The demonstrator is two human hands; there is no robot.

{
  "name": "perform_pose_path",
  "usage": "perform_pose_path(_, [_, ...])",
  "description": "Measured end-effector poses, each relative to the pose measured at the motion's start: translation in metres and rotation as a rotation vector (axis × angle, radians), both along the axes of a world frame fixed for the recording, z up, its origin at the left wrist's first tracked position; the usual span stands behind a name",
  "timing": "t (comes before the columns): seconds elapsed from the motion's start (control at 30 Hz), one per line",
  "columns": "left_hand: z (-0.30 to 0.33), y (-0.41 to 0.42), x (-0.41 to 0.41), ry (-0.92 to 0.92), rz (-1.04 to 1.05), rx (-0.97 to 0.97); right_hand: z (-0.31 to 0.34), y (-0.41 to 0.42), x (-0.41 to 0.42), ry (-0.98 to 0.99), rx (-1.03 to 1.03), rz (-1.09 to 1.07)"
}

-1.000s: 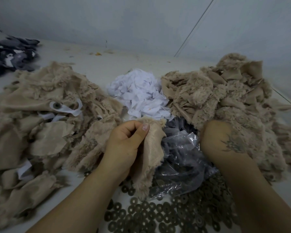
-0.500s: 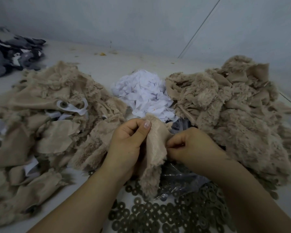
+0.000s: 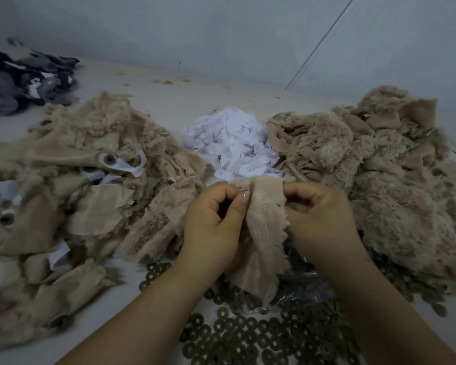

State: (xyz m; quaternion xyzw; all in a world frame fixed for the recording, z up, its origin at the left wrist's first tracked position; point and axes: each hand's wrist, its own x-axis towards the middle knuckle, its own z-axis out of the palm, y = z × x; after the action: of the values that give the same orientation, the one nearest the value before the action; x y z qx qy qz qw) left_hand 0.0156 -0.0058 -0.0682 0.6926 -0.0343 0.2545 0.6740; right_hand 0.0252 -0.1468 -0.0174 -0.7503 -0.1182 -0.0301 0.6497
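- Beige plush piece hangs between both hands, knit backing toward the camera.
- Left hand and right hand each pinch its top edge.
- Risk: a loosened pinch likely drops it onto dark washers below the wrists.

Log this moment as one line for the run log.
left hand: pinches beige plush piece | right hand: pinches its other edge | behind: white scrap pile | below: dark washers
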Motion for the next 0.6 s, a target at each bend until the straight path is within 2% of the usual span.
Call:
perform_pose_path(0.13, [0.002, 0.0, -0.001, -0.021, 0.03, 0.102, -0.001, 0.002, -0.001, 0.058, 0.07, 0.13])
perform_pose_path(0.27, [0.002, 0.0, -0.001, -0.014, 0.006, 0.088, -0.005, 0.004, -0.001, 0.016, 0.016, 0.108])
perform_pose_path(0.6, [0.0, 0.001, 0.001, -0.021, 0.005, 0.123, -0.013, 0.004, 0.001, -0.025, 0.071, 0.073])
